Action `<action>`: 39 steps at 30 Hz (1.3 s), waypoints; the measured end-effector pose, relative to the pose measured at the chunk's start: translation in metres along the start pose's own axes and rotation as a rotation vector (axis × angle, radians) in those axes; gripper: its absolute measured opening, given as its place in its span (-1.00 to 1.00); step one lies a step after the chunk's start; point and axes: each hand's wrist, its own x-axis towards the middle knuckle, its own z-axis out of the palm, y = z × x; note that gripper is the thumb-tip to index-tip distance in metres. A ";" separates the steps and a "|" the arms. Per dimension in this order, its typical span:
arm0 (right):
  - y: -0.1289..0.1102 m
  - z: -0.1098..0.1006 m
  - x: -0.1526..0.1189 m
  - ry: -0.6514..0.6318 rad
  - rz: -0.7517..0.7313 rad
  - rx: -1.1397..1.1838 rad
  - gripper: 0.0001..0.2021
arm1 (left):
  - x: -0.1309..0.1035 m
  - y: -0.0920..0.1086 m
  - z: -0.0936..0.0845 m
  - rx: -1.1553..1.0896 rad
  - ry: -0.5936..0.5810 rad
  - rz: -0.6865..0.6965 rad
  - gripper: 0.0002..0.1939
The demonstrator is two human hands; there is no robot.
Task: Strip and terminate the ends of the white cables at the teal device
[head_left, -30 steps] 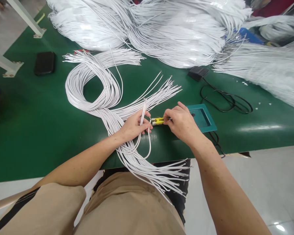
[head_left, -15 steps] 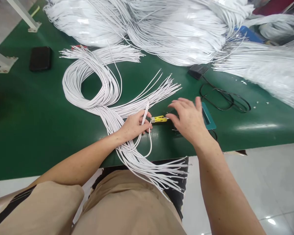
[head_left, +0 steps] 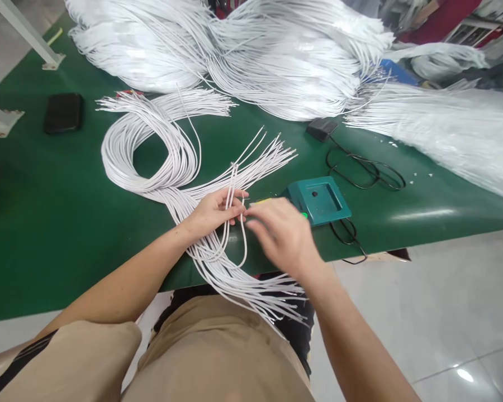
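Note:
My left hand (head_left: 214, 216) is closed on a few white cables (head_left: 230, 190), pinching them between thumb and fingers. Part of these cables hangs in a loop below the fingertips. My right hand (head_left: 281, 231), slightly blurred, reaches in from the right with its fingertips right beside the held cables; thumb and forefinger stand apart. A yellow piece (head_left: 262, 201) shows behind it, mostly covered. To its right lies a teal device (head_left: 324, 200) with a shallow recess and a black cord. Beneath my left hand and forearm runs a bundle of white cables (head_left: 180, 209), its ends fanned out.
Large heaps of white cables (head_left: 276, 67) fill the back of the green table (head_left: 121, 251). A black box-like object (head_left: 62, 113) lies at left, near white metal legs (head_left: 29, 33). A black plug (head_left: 321, 129) with its cord lies behind the teal device.
My right hand has moved left from beside the teal device to my left fingertips, uncovering the device and covering most of the yellow piece. My left hand keeps its hold; the whole view has shifted slightly.

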 end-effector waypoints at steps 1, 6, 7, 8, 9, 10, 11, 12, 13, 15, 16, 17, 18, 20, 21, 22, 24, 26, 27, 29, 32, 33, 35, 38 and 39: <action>-0.014 0.002 -0.003 -0.052 -0.099 0.010 -0.78 | 0.000 0.002 0.000 -0.014 -0.016 -0.003 -0.60; -0.061 0.026 -0.025 -0.264 -0.197 -0.234 -0.82 | -0.003 0.005 0.001 0.010 -0.032 -0.018 -0.70; -0.067 0.030 -0.030 -0.316 -0.144 -0.270 -0.84 | -0.003 0.004 0.000 0.015 -0.026 -0.018 -0.71; -0.073 0.032 -0.035 -0.372 -0.079 -0.287 -0.85 | -0.003 0.004 0.000 0.016 -0.024 -0.015 -0.71; -0.077 0.032 -0.039 -0.430 -0.017 -0.285 -0.87 | -0.004 0.004 -0.001 0.013 -0.029 -0.008 -0.71; -0.079 0.029 -0.040 -0.487 0.024 -0.254 -0.88 | -0.004 0.004 -0.002 0.011 -0.039 -0.001 -0.70; -0.079 0.024 -0.039 -0.537 0.050 -0.201 -0.88 | -0.004 0.004 -0.002 0.012 -0.046 0.008 -0.68; -0.076 0.018 -0.036 -0.560 0.079 -0.133 -0.89 | -0.005 0.004 -0.002 0.018 -0.057 0.014 -0.68; -0.070 0.011 -0.030 -0.568 0.092 -0.037 -0.88 | -0.005 0.005 -0.001 0.027 -0.066 0.019 -0.68; -0.052 -0.004 -0.014 -0.408 0.304 0.104 -0.73 | -0.007 0.006 0.001 0.051 -0.081 0.028 -0.69; -0.040 -0.009 -0.004 -0.249 0.426 0.189 -0.71 | -0.007 0.007 0.002 0.064 -0.090 0.028 -0.70; -0.029 -0.013 0.005 -0.082 0.525 0.268 -0.76 | -0.008 0.007 0.003 0.076 -0.102 0.026 -0.70; -0.018 -0.014 0.014 0.026 0.599 0.356 -0.82 | -0.009 0.007 0.004 0.086 -0.118 0.020 -0.71; -0.003 -0.011 0.027 0.115 0.663 0.574 -0.81 | -0.010 0.006 0.006 0.090 -0.152 -0.003 -0.72; 0.001 -0.008 0.030 0.120 0.673 0.682 -0.79 | -0.010 0.005 0.007 0.074 -0.159 -0.012 -0.72; 0.003 -0.004 0.033 0.117 0.676 0.776 -0.78 | -0.010 0.004 0.008 0.042 -0.157 -0.013 -0.71; 0.001 0.003 0.034 0.110 0.686 0.902 -0.76 | -0.009 0.003 0.010 -0.057 -0.123 0.011 -0.67; -0.003 0.008 0.032 0.097 0.698 0.939 -0.76 | -0.008 0.003 0.012 -0.137 -0.060 0.045 -0.65; -0.005 0.009 0.032 0.089 0.696 0.931 -0.77 | -0.008 0.003 0.013 -0.155 -0.028 0.053 -0.66; -0.004 0.010 0.031 0.087 0.660 0.842 -0.81 | -0.008 0.004 0.013 -0.149 0.028 0.044 -0.70; 0.001 0.009 0.033 0.110 0.519 0.565 -0.83 | -0.007 0.005 0.013 -0.111 0.064 0.035 -0.73; 0.003 0.008 0.034 0.117 0.470 0.476 -0.82 | -0.007 0.005 0.012 -0.095 0.063 0.043 -0.74; 0.007 0.006 0.035 0.150 0.429 0.395 -0.82 | -0.007 0.004 0.010 -0.070 0.056 0.065 -0.74; 0.007 0.006 0.033 0.257 0.544 0.596 -0.79 | -0.006 0.003 0.009 -0.056 0.061 0.080 -0.72; 0.007 0.007 0.032 0.294 0.600 0.698 -0.77 | -0.005 0.003 0.008 -0.056 0.070 0.079 -0.72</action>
